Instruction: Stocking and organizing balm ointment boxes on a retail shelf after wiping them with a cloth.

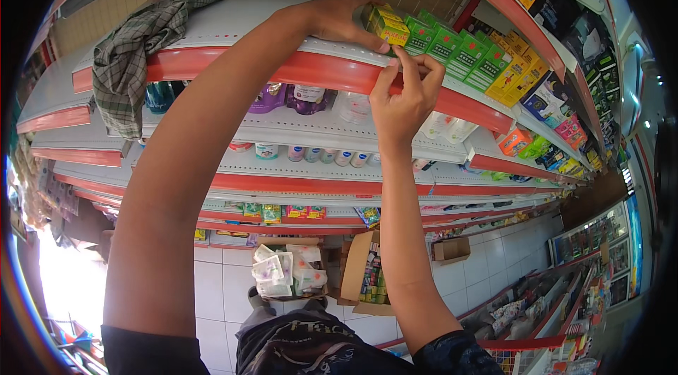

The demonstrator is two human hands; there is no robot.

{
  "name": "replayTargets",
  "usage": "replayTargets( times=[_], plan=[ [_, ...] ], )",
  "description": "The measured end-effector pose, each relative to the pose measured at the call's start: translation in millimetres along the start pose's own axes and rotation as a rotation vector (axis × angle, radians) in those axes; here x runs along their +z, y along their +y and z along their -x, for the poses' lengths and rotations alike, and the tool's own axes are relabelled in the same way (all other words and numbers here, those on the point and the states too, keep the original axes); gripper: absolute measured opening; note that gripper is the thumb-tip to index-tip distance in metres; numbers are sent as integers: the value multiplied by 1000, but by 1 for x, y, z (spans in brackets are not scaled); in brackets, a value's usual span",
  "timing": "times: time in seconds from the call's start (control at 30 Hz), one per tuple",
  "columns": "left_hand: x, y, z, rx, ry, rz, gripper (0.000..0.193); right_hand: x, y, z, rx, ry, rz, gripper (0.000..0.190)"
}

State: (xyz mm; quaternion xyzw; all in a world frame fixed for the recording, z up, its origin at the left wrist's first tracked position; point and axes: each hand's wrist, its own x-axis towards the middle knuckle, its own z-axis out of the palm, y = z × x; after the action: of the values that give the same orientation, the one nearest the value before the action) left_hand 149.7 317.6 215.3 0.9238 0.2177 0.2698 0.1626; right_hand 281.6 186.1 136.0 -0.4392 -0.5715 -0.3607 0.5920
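On the top shelf, small yellow cartons [391, 28] bearing writing stand at the left end of a row of boxes. My left hand [344, 17] curves around them from the left, thumb at the front and fingers behind. My right hand [410, 83] is just in front of the shelf's red edge strip [318, 70]. Its index fingertip meets the lower front of the yellow cartons, with the thumb just below; whether it pinches anything is unclear. A bit of green shows under the yellow cartons. Green cartons [444, 46] stand directly to their right.
A checked cloth [127, 57] hangs over the shelf's left end. Yellow-orange boxes [516, 76] follow the green ones. Lower shelves hold pouches [310, 98] and bottles [344, 157]. On the floor sit an open carton of white packs [288, 271] and another of small boxes [357, 269].
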Motion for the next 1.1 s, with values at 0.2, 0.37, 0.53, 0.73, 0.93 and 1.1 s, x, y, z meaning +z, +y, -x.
replayTargets(
  times=[0.2, 0.37, 0.53, 0.73, 0.93, 1.1],
  plan=[
    [0, 1, -2, -57, 6, -13, 108, -18, -1, -20, 103, -140, -119, 26],
    [-1, 4, 1, -122, -3, -19, 106, -56, 18, -95, -152, -272, 152, 42],
    [-1, 1, -5, -89, 0, -9, 107, -53, 36, -138, -291, -792, 287, 61],
    [0, -2, -6, -111, 2, -24, 105, -35, 29, -153, -255, -1165, 533, 71],
    [2, 0, -6, -110, 28, -7, 109, -18, 27, -160, -172, -1304, 638, 76],
    [3, -4, -8, -118, 35, -20, 113, -3, 32, -166, -118, -1374, 657, 82]
  ],
)
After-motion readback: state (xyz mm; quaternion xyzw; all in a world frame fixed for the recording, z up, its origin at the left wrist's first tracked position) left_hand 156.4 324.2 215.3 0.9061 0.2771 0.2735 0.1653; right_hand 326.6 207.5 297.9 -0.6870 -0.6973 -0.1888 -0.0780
